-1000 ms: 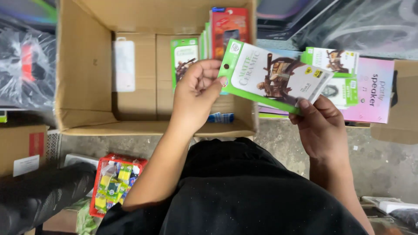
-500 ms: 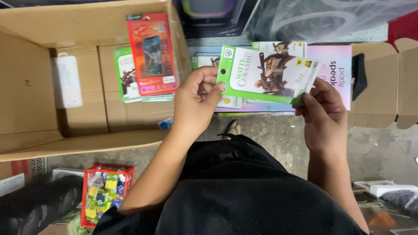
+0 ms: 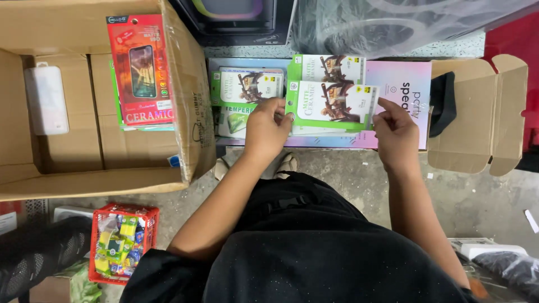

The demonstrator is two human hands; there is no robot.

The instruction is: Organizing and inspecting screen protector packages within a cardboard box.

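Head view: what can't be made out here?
- Stack under the green-and-white packet: hidden by it and both hands, left hand, right hand.
- Large cardboard box: cut by the left edge.
- Red basket contents: too small.

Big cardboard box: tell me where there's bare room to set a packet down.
Bare bottom of the big cardboard box lies between the white pack and the red packet. The pink box is crowded: both hands hold a green packet over others.

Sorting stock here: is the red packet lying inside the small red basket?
No, the red packet leans in the big cardboard box, far from the basket.
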